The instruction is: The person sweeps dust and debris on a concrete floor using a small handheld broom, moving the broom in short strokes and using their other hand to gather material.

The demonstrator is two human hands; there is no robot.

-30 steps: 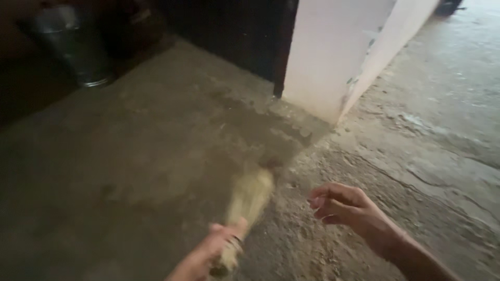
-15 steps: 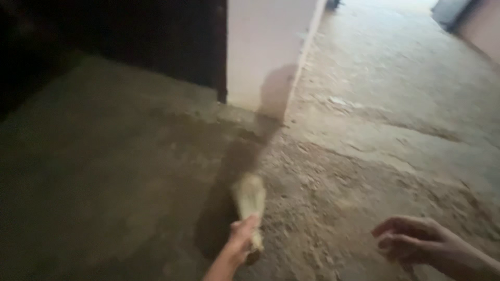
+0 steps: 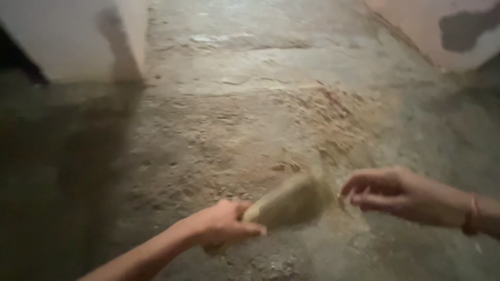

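— What's different from a second ago?

— The view has swung right. The white pillar (image 3: 67, 41) that stood ahead now sits at the upper left, and the dark doorway and metal bucket are out of frame. A pinkish wall with a dark patch (image 3: 458, 31) shows at the upper right.

— And the hand broom?

— The left hand (image 3: 224, 226) grips the short straw hand broom (image 3: 289, 203) by its bound end, fingers wrapped fully around it. Earlier the bristles pointed forward toward the pillar; now they fan out to the right, low over the concrete floor (image 3: 260, 78), and they're blurred, so the broom is mid-stroke.

— The right hand?

— The right hand (image 3: 401, 195) holds nothing. Its fingers are loosely curled, thumb near the fingertips, just beside the bristle tips but not touching them, as far as I can tell. A thin bangle (image 3: 473, 216) sits on that wrist.

— So what does the shift mean?

— I'd judge the sweeping has moved off the dim patch onto the gritty, sandy stretch (image 3: 312, 125) ahead of the broom.
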